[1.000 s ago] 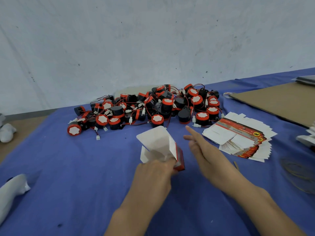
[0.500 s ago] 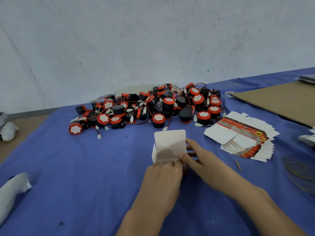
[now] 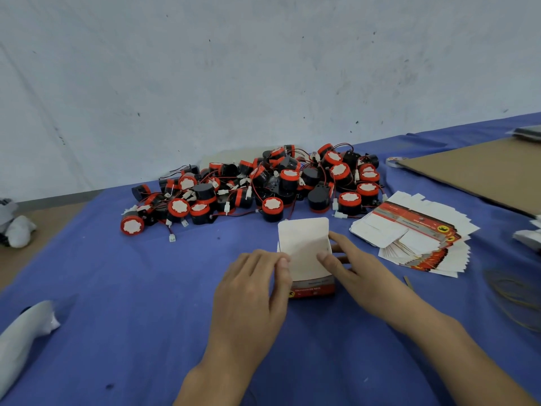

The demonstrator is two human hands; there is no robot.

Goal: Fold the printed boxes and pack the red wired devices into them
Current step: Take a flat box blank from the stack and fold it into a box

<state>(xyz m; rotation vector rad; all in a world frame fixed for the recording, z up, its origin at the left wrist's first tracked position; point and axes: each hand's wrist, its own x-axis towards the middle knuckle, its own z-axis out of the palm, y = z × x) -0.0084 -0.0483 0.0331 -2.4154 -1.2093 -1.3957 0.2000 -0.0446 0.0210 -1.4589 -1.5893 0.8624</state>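
box [image 3: 304,250] pinched by left hand [image 3: 251,291] and right hand [image 3: 361,273]; its inside hidden, print blurred.

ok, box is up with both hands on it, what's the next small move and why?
Probably free the right hand to fetch a red wired device while the left hand steadies the printed box: its white flap stands open and the nearest device sits just behind it.
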